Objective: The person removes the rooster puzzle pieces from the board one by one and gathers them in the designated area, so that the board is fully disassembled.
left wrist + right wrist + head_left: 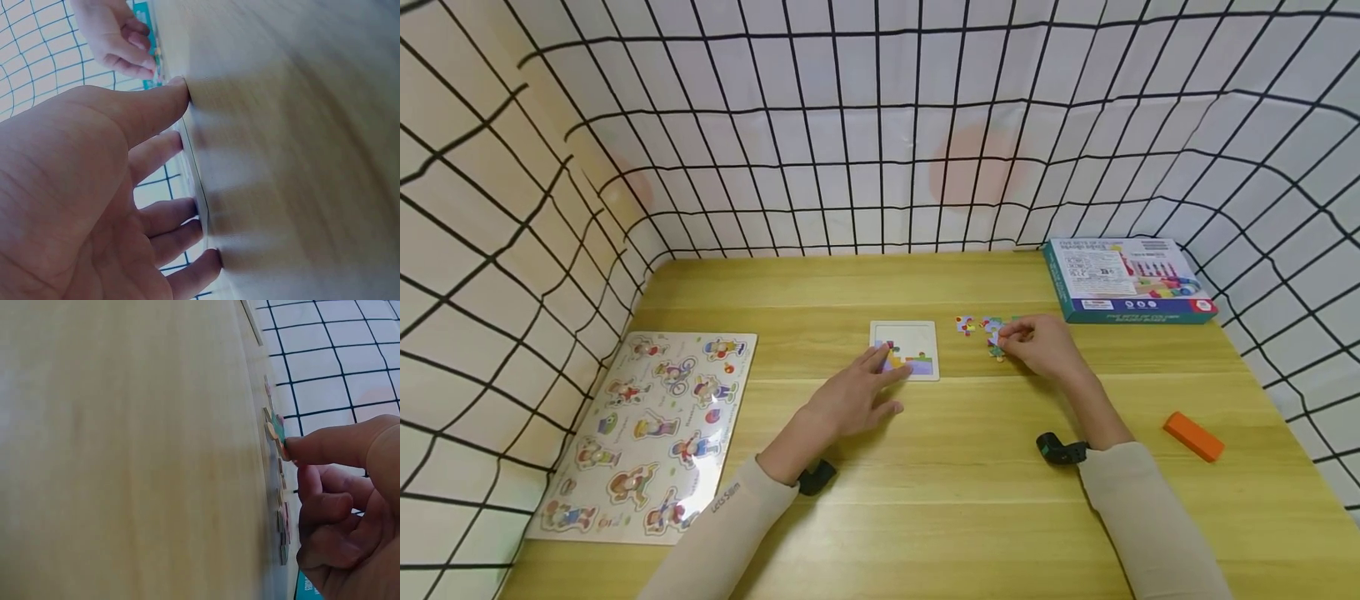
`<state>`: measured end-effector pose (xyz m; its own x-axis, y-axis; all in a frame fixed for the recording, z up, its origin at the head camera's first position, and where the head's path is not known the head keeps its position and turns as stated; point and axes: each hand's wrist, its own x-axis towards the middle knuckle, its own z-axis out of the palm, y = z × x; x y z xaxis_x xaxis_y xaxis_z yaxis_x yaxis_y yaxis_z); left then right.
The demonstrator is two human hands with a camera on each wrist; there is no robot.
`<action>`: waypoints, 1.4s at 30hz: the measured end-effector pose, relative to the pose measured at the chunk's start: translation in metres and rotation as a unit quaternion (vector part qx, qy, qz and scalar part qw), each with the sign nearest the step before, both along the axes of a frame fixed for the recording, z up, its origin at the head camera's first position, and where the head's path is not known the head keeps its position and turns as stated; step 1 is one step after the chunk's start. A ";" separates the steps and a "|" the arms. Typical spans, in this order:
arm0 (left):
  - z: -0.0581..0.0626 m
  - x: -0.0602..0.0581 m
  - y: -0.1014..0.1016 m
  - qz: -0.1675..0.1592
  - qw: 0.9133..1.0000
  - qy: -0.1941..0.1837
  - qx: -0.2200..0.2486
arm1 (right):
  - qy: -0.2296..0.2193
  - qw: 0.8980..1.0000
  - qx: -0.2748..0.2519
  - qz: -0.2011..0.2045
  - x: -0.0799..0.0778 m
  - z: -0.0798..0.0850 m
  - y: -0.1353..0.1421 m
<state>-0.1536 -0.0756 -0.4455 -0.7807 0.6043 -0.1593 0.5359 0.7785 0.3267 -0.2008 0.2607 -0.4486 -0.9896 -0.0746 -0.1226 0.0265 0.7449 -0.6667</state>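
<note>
A small white puzzle tray [937, 354] lies mid-table with several colourful jigsaw pieces [921, 366] along its lower part. Across the tray's lower left side rests my left hand [850, 396], its fingers spread and touching it. The left wrist view shows those fingertips at the tray's edge and the thumb on the tabletop. To the right, my right hand [1037, 342] pinches a puzzle piece [278, 432] between thumb and index finger, tilted up from the table. Loose puzzle pieces [966, 325] lie beside that hand; some are partly hidden behind its fingers.
At the left lies a large board with cartoon figures [655, 425]. A boxed toy set [1131, 279] stands at the back right, and an orange block [1193, 437] lies near the right edge. White cloth with a black grid [850, 125] walls the table's back and sides.
</note>
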 end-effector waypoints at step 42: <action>-0.002 0.013 -0.003 -0.001 0.998 0.065 -0.005 | 0.044 0.998 -0.054 -0.006 -0.006 0.004 -0.052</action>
<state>-0.1405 -0.0790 -0.4473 -0.7943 0.6043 -0.0623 0.5746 0.7806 0.2457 -0.2065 0.2083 -0.4446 -0.9971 -0.0710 -0.0264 -0.0279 0.6689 -0.7429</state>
